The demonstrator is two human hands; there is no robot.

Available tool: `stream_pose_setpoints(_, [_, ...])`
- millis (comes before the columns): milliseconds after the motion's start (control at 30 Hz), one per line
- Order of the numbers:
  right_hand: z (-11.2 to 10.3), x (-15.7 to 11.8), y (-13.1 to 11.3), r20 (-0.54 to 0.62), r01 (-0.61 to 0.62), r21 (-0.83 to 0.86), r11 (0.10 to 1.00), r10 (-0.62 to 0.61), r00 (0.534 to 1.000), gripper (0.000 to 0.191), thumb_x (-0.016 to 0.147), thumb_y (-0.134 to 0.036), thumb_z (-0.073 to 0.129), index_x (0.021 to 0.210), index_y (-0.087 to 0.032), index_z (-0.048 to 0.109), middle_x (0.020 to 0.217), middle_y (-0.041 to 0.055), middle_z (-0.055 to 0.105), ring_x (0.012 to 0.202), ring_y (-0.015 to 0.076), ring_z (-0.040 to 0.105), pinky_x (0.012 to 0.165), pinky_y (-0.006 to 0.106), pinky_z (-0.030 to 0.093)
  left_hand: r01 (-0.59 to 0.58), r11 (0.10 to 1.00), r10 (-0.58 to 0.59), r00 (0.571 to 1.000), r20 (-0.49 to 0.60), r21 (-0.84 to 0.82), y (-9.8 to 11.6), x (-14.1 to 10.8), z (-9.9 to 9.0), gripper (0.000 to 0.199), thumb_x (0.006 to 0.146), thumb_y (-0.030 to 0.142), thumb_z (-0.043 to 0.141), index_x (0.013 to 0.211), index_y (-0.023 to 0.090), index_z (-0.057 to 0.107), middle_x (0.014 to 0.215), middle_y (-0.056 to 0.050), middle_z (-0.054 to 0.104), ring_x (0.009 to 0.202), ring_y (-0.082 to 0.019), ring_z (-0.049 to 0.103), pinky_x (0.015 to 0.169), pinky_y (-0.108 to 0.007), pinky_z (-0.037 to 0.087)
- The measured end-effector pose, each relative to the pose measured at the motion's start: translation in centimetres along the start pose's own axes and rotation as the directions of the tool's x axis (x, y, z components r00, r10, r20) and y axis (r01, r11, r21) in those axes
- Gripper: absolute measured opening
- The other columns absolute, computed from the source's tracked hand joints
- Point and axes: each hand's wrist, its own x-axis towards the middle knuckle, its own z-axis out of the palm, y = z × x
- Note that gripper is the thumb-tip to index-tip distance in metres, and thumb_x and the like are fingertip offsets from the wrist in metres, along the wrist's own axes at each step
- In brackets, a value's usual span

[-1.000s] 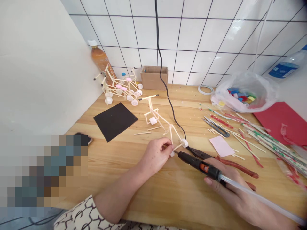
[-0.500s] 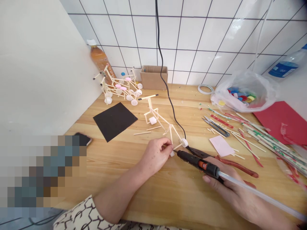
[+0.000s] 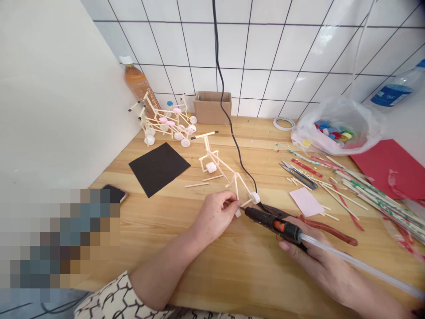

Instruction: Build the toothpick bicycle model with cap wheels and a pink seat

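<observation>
My left hand (image 3: 214,217) is closed in a pinch at the near end of a small tricycle model (image 3: 224,162) made of thin wooden sticks. White bottle caps serve as its wheels; one cap (image 3: 255,198) shows to the right of my fingertips, and another peeks out just below them. My right hand (image 3: 320,261) is wrapped round a black hot glue gun (image 3: 262,218), with a long clear glue stick (image 3: 352,259) coming out of its back. The gun's nozzle points left and reaches my left fingertips; whether it touches the sticks is hidden.
Red-handled pliers (image 3: 332,231) lie beneath the glue gun, whose black cord (image 3: 237,141) crosses the table. Finished stick tricycles (image 3: 166,122) stand back left, near black card (image 3: 159,169). Snips (image 3: 299,175), loose sticks and a bag of caps (image 3: 338,146) lie at right.
The glue gun has tilted very slightly, its back end moving a little. My left hand and the tricycle model stay where they were.
</observation>
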Motion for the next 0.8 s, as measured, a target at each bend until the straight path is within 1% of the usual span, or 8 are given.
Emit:
stream_pose_setpoints(100, [0.0,-0.1,0.0,-0.015,-0.003,0.007,1.0,0.003,1.0,0.018,0.086,-0.031,0.049,0.098,-0.026,0.06,0.094,0.0021,0.068,0.091,0.0223,0.065,0.066,0.029,0.055,-0.002,1.0,0.002,1.0,-0.003,-0.001,0.0,0.0,0.0,0.017,0.077,0.028,0.053,0.066,0.017,0.058,0.064,-0.001,0.06,0.056,-0.013,0.058,0.057,-0.025,0.049])
stream_pose_setpoints(167, [-0.3,-0.1,0.0,0.001,-0.011,0.017,1.0,0.011,1.0,0.019,0.086,-0.031,0.049,0.1,-0.025,0.06,0.093,0.0022,0.069,0.093,0.0227,0.065,0.067,0.029,0.055,0.002,1.0,-0.002,1.0,-0.005,-0.004,0.1,0.0,0.0,0.017,0.076,0.028,0.054,0.065,0.017,0.057,0.063,0.0,0.059,0.056,-0.014,0.058,0.057,-0.025,0.049])
stream_pose_setpoints(300, [-1.0,0.1,-0.6,0.043,-0.016,0.01,1.0,0.015,0.999,0.02,0.086,-0.033,0.047,0.097,-0.024,0.061,0.094,0.003,0.069,0.09,0.0229,0.066,0.062,0.027,0.055,0.012,1.0,-0.012,1.0,-0.007,-0.008,0.1,0.0,0.0,0.017,0.077,0.028,0.054,0.064,0.017,0.057,0.062,0.0,0.059,0.057,-0.014,0.059,0.058,-0.026,0.049])
stream_pose_setpoints(433, [-1.5,0.2,-1.0,0.046,-0.004,-0.001,1.0,0.004,0.999,0.022,0.086,-0.036,0.045,0.095,-0.025,0.062,0.096,0.0029,0.07,0.087,0.0231,0.067,0.057,0.027,0.055,0.003,1.0,-0.003,1.0,0.0,-0.005,0.0,0.0,0.0,0.016,0.077,0.027,0.053,0.065,0.017,0.057,0.063,0.0,0.058,0.057,-0.014,0.058,0.059,-0.026,0.049])
stream_pose_setpoints(533, [-1.4,0.2,-1.1,0.046,0.0,-0.004,1.0,0.0,0.999,0.021,0.086,-0.036,0.045,0.095,-0.026,0.062,0.096,0.0023,0.07,0.086,0.0228,0.067,0.056,0.027,0.055,-0.009,1.0,0.009,1.0,0.001,0.005,0.0,0.0,0.0,0.016,0.077,0.027,0.053,0.066,0.017,0.057,0.063,0.0,0.058,0.058,-0.014,0.057,0.059,-0.026,0.049])
stream_pose_setpoints(667, [-0.9,0.0,-0.8,0.012,0.01,0.004,1.0,-0.01,1.0,0.02,0.086,-0.037,0.046,0.093,-0.027,0.062,0.091,0.0011,0.07,0.079,0.0218,0.067,0.055,0.026,0.054,-0.014,1.0,0.014,1.0,0.005,0.005,0.0,-0.1,-0.1,0.016,0.077,0.026,0.052,0.065,0.017,0.056,0.063,0.0,0.058,0.058,-0.014,0.057,0.06,-0.026,0.05])
stream_pose_setpoints(800, [-0.2,-0.1,0.0,0.029,-0.016,0.019,1.0,0.016,0.999,0.02,0.087,-0.036,0.046,0.095,-0.026,0.061,0.092,0.0009,0.069,0.084,0.022,0.066,0.061,0.028,0.054,-0.005,1.0,0.005,1.0,0.009,0.0,0.0,0.0,-0.1,0.016,0.077,0.026,0.052,0.065,0.016,0.056,0.063,0.0,0.058,0.058,-0.014,0.058,0.06,-0.026,0.05])
